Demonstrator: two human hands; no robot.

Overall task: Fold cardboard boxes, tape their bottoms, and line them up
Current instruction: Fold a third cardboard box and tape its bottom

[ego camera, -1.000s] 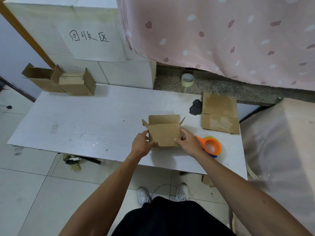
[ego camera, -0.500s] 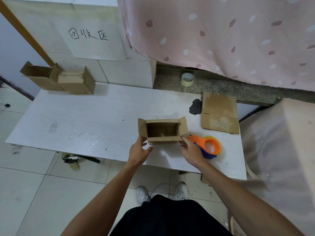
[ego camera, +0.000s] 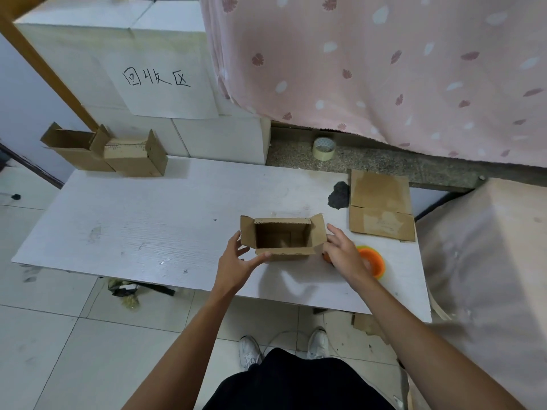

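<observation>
- Small brown cardboard box (ego camera: 281, 236) now stands mouth up, top flaps splayed, on the white table (ego camera: 148, 220), right of centre near the front edge.
- Change: a second ago it showed a closed face and both hands pinched it; it has since been tipped upright and set down.
- Left hand (ego camera: 235, 258): released, fingers spread, thumb touching the box's near-left corner.
- Right hand (ego camera: 343, 253): released, straight fingers against the right flap, not gripping.
- Orange tape dispenser (ego camera: 371, 260) lies just behind the right hand.
- Two assembled brown cardboard boxes (ego camera: 118, 155) sit side by side at the far-left corner; a flat cardboard blank (ego camera: 380, 205) waits at right.
- Judgement: bottom likely done; next step is lining this box up with those two.
</observation>
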